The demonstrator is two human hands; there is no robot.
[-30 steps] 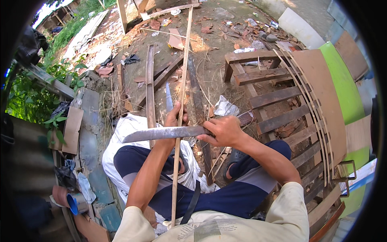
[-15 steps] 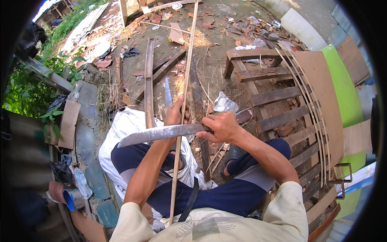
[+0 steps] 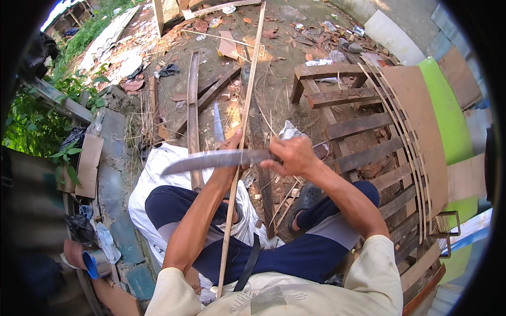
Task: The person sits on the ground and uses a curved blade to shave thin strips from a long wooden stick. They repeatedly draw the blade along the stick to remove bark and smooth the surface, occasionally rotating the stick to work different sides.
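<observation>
My left hand (image 3: 230, 142) is closed around a long, thin bamboo strip (image 3: 254, 68) that runs from my lap to the far ground. In my right hand (image 3: 293, 155) is the handle of a machete (image 3: 211, 160). Its broad grey blade points left and crosses over the strip and my left wrist, just nearer to me than the left fist. The blade is slightly blurred, and whether its edge touches the strip I cannot tell. My left fingers are partly hidden behind the strip and blade.
A white sack (image 3: 150, 181) lies under my legs. Beyond it, a split bamboo length (image 3: 193, 116) and a saw blade (image 3: 217, 122) rest on littered ground. On the right stands a slatted wooden frame (image 3: 361, 126) with several thin strips (image 3: 392, 113) along it. A low block wall (image 3: 112, 174) is at left.
My right hand and the machete have shifted slightly away from me along the strip, the blade tip also moving right. The strip's far end has swung a little right.
</observation>
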